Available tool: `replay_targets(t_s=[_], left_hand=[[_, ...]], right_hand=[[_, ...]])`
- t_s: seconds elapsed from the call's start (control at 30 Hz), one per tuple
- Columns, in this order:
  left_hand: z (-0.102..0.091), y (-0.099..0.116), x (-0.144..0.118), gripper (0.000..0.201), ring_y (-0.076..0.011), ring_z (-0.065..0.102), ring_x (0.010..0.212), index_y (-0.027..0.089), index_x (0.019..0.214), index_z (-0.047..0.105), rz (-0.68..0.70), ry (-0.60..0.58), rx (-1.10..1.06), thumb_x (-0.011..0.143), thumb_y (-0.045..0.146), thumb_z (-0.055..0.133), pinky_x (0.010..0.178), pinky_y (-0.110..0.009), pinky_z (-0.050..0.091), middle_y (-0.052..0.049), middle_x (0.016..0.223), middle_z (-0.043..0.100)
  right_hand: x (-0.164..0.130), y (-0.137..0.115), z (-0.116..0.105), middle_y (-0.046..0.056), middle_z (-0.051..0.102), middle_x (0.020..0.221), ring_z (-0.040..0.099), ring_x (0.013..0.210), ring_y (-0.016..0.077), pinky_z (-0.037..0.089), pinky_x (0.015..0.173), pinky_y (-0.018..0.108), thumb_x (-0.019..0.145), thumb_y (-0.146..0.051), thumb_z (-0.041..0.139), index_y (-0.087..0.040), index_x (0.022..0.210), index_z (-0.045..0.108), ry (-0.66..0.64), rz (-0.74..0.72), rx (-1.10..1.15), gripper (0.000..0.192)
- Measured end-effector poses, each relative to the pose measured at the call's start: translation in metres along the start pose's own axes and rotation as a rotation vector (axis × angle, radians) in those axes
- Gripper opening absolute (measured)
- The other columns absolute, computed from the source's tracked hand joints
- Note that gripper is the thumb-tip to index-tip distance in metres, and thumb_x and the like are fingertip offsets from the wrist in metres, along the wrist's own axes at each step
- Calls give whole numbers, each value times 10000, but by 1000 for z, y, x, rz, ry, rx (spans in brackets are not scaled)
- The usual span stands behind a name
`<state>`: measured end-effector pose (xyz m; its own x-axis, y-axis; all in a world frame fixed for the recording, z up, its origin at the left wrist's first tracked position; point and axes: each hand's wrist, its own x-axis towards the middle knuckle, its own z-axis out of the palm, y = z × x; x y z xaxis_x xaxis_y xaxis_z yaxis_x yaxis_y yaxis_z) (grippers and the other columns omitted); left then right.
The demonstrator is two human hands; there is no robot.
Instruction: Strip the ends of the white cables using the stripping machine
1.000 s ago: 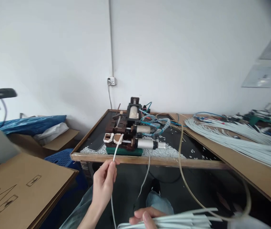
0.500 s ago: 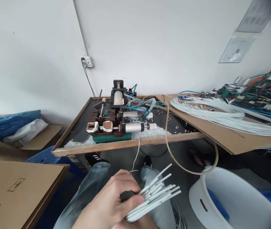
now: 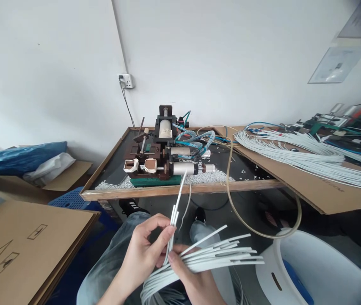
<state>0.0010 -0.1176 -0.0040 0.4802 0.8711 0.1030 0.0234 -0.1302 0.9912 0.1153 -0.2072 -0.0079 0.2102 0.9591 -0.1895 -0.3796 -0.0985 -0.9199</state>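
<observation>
1. My left hand [image 3: 144,250] sits low and near, over my lap; thumb and fingertips pinch two or three white cable ends [image 3: 173,220] that stand up out of the bundle.
2. My right hand [image 3: 196,284] is below and to the right of it, closed around the bundle of white cables [image 3: 218,256]. The cut ends fan out to the right; the rest of the bundle loops down toward the lower edge.
3. The two hands are nearly touching where the pinched ends leave the bundle.
4. Farther off, a wooden-edged table [image 3: 180,190] carries a small pneumatic machine [image 3: 163,159] on a green base, with white scraps [image 3: 213,176] strewn around it.
5. To the right on the table, a cardboard sheet [image 3: 310,190] holds a large heap of white cables [image 3: 301,154].
6. A beige hose [image 3: 231,199] hangs off the table edge in a loop.
7. Near right: a white bin [image 3: 297,271]. Near left: a cardboard box [image 3: 24,241].
</observation>
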Motion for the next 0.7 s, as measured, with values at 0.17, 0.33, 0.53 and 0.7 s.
replay_targets(t_s=[0.17, 0.33, 0.53, 0.7], left_hand=[[-2, 10, -5, 230, -201, 654, 749, 214, 833, 739, 201, -218, 233, 967, 292, 570, 697, -267, 514, -69, 825, 684], [-8, 6, -13, 298, -168, 601, 578, 205, 750, 723, 205, -65, 269, 977, 277, 543, 572, -256, 478, -66, 753, 673], [-9, 11, -10, 158, -243, 668, 806, 232, 919, 784, 205, -156, 273, 922, 247, 627, 736, -307, 518, -99, 902, 724], [-1, 7, -10, 171, -220, 661, 740, 240, 856, 791, 282, -86, 339, 916, 227, 631, 684, -291, 513, -73, 802, 722]], right_hand=[[-3, 1, -3, 50, 796, 912, 719, 939, 269, 545, 866, 326, 678, -611, 787, -247, 836, 779, 170, -34, -109, 397], [-1, -2, -4, 24, 808, 874, 722, 912, 250, 539, 866, 305, 766, -565, 737, -252, 883, 790, 117, 3, -63, 338], [-3, 6, -4, 8, 791, 988, 666, 1056, 261, 483, 923, 275, 785, -606, 695, -308, 914, 790, 191, -57, -248, 338], [-3, 14, -4, 16, 794, 996, 686, 994, 249, 493, 900, 282, 852, -571, 636, -303, 935, 784, 164, -154, -311, 317]])
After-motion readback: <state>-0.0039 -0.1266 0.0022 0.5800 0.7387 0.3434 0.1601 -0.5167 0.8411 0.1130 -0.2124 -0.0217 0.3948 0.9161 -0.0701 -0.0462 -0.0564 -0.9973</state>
